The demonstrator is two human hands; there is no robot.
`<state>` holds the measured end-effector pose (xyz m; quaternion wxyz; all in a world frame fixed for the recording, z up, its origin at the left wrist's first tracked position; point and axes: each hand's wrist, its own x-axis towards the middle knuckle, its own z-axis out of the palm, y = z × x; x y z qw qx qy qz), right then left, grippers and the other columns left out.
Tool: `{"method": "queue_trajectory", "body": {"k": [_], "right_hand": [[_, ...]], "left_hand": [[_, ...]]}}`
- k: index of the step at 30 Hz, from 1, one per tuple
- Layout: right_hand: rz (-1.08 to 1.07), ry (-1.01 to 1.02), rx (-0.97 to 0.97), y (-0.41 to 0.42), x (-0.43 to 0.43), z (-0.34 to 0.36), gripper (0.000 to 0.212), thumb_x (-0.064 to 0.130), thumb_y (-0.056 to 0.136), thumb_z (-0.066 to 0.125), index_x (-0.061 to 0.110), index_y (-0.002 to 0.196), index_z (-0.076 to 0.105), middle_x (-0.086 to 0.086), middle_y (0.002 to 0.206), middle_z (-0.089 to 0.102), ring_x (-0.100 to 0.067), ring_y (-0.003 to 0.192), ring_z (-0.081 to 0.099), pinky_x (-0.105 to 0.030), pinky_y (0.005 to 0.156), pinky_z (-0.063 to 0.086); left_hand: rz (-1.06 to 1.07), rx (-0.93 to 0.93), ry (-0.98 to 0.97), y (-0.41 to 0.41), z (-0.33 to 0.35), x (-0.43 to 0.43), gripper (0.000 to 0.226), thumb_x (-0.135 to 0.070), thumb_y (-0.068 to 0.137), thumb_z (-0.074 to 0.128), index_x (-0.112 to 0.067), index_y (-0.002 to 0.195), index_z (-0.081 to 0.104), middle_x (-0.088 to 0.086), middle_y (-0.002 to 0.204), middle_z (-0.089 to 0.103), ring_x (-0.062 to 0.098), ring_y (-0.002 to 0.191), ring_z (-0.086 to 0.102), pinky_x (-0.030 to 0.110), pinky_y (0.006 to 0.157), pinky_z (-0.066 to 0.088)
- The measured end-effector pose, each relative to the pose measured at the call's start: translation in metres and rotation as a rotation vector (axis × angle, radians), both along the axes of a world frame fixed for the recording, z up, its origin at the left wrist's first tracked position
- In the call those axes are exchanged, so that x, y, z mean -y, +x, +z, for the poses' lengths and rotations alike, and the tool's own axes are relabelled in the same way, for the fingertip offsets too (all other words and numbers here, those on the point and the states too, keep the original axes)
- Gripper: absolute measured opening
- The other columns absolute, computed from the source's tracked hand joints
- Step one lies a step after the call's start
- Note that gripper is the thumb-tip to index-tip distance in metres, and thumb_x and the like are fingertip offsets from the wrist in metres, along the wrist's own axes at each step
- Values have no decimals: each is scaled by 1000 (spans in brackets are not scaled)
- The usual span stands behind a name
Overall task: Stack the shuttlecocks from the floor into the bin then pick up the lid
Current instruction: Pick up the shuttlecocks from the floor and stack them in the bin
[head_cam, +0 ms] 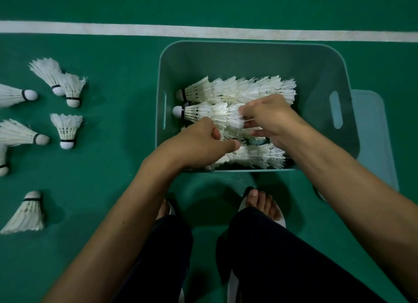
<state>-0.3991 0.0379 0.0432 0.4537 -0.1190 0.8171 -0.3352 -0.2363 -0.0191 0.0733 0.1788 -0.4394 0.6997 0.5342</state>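
Note:
A teal plastic bin (253, 58) stands on the green court floor. Inside it lie rows of white feather shuttlecocks nested into one another, the far row (239, 89) with its cork pointing left. Both my hands are inside the bin over the middle row (203, 113). My left hand (203, 142) curls its fingers round the feathers of that row near the front wall. My right hand (269, 115) pinches the feathers of the same row further right. Another row (260, 155) lies along the near wall. The pale teal lid (375, 133) lies flat on the floor, partly under the bin's right side.
Several loose shuttlecocks lie on the floor left of the bin, among them a nested pair (60, 81), one (66, 128) standing cork down and one (27, 214) near the lower left. A white court line (203, 31) runs behind the bin. My feet (260, 203) in sandals are just in front.

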Motion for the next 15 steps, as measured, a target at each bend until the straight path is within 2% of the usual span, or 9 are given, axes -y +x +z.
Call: {"method": "queue_trajectory", "body": {"k": [4, 6, 9, 12, 15], "right_hand": [[-26, 29, 124, 5, 13, -7, 13, 14, 96, 68, 4, 102, 65, -8, 87, 68, -20, 68, 65, -29, 55, 57], [-21, 30, 107, 0, 10, -6, 22, 23, 96, 70, 3, 104, 67, -7, 91, 73, -20, 75, 70, -30, 61, 60], [-93, -2, 4, -9, -9, 5, 32, 36, 93, 70, 6, 103, 71, -6, 95, 77, -19, 87, 73, -30, 69, 59], [-154, -30, -74, -11, -43, 24, 28, 36, 93, 69, 8, 93, 72, -6, 89, 78, -16, 75, 67, -31, 63, 51], [22, 42, -37, -4, -64, 42, 40, 46, 90, 71, 7, 86, 75, -5, 78, 79, -18, 66, 66, -33, 62, 48]], "left_hand": [[5, -33, 17, -1, -1, -1, 35, -48, 92, 69, -20, 108, 55, -3, 93, 57, 12, 76, 50, 29, 66, 40], [30, -57, 38, 0, -2, 0, 31, -44, 93, 70, -20, 109, 59, -4, 93, 58, 11, 77, 51, 28, 66, 41], [65, -81, 75, 1, -2, 1, 28, -42, 93, 71, -20, 108, 63, -1, 97, 63, 15, 84, 57, 32, 74, 46], [88, -121, 107, 3, -1, 3, 23, -38, 94, 70, -19, 107, 66, 3, 108, 68, 24, 102, 66, 34, 80, 50], [141, -190, 144, -2, 6, 0, 17, -31, 96, 68, -17, 106, 71, 10, 116, 72, 25, 108, 69, 37, 85, 55]]}}
